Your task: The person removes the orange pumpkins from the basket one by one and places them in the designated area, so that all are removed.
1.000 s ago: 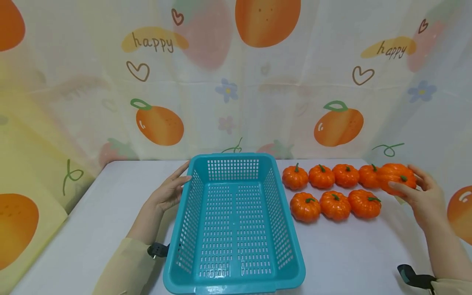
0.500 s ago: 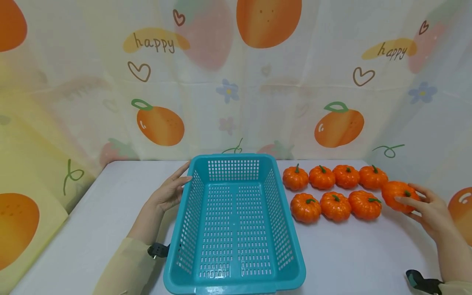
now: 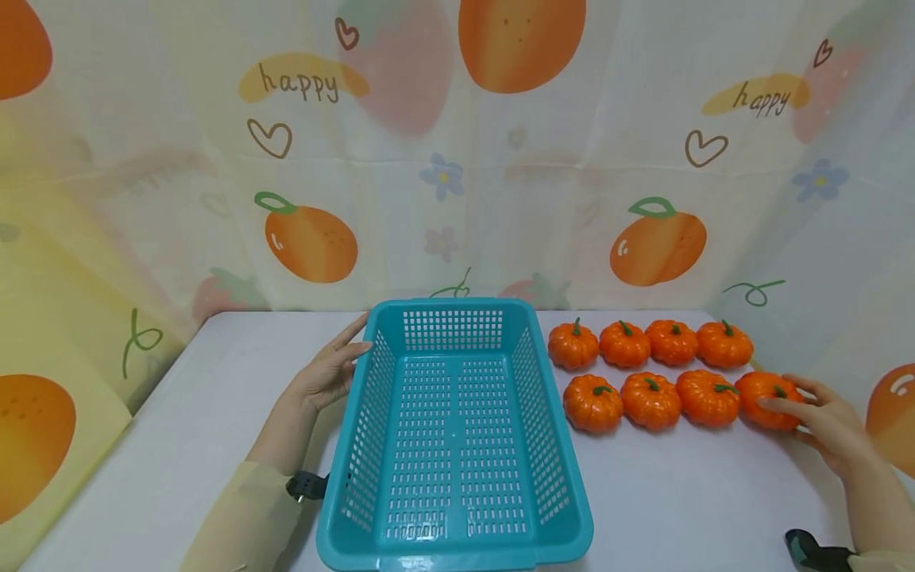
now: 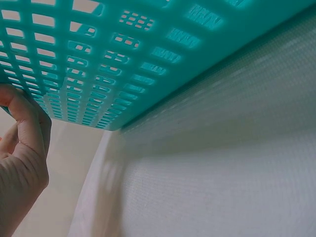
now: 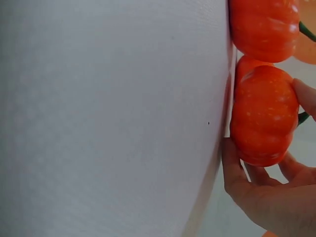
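My right hand (image 3: 829,421) holds a small orange pumpkin (image 3: 766,400) with a green stem at the right end of the front row. In the right wrist view this pumpkin (image 5: 264,116) is down at the table surface, with the thumb on one side and fingers curled around the other. My left hand (image 3: 332,373) grips the left rim of a teal plastic basket (image 3: 453,548), thumb over the edge and the other fingers along the outer wall. The left wrist view shows the basket's slotted side (image 4: 89,64) from below, beside the hand (image 4: 24,148). Nothing lies inside the basket.
Several more orange pumpkins (image 3: 650,401) stand in two rows right of the basket, the back row (image 3: 672,342) near the table's far edge. A white table (image 3: 179,445) carries everything. Behind it hangs a fruit-printed cloth (image 3: 515,199).
My right hand has brought its pumpkin from above the back row's right end forward and down to the end of the front row. The left hand and basket have stayed in place.
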The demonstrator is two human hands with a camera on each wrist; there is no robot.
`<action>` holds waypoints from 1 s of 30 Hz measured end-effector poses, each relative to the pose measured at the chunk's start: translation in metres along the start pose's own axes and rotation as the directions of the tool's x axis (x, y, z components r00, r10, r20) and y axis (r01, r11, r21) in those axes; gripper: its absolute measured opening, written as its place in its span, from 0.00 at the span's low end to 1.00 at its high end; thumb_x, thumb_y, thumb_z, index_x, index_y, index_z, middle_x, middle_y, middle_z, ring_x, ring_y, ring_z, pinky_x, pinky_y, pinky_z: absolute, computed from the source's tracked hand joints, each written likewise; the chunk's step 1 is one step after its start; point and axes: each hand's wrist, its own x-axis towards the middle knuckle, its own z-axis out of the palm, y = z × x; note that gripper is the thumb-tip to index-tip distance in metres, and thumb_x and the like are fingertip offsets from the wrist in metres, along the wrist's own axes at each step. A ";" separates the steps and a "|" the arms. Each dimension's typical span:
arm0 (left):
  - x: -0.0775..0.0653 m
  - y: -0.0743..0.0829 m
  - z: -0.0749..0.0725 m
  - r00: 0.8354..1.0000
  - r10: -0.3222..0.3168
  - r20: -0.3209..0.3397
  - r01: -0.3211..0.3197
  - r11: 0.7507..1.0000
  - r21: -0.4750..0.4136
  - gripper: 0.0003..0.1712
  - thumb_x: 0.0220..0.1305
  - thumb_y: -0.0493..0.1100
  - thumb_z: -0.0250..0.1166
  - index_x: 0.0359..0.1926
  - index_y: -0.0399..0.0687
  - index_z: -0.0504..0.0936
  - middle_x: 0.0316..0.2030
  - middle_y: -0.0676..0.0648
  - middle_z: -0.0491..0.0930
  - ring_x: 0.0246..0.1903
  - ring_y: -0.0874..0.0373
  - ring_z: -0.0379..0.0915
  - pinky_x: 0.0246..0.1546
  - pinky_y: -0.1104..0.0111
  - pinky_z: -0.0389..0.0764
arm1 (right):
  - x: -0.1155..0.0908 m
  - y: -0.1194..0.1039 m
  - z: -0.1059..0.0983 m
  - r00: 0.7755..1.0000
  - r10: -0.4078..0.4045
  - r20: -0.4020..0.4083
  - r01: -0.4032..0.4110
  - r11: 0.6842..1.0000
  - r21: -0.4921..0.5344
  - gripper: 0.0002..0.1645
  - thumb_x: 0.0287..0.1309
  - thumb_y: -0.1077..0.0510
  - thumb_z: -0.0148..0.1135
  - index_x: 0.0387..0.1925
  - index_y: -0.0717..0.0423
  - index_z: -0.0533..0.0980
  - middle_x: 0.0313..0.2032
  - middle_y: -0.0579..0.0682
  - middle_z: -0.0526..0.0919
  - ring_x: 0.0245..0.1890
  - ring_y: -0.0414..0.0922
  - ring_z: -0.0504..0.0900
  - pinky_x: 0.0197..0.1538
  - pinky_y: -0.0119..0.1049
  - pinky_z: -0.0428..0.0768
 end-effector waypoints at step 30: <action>0.001 -0.001 -0.001 1.000 0.014 0.018 -0.014 1.000 -0.006 0.37 0.76 0.39 0.51 0.78 0.62 0.47 0.47 0.52 0.81 0.36 0.63 0.84 0.36 0.70 0.88 | 0.000 -0.006 -0.003 0.993 -0.008 0.116 0.018 0.996 -0.085 0.61 0.67 0.35 0.52 0.74 0.73 0.32 0.72 0.80 0.34 0.56 0.62 0.65 0.34 0.18 0.77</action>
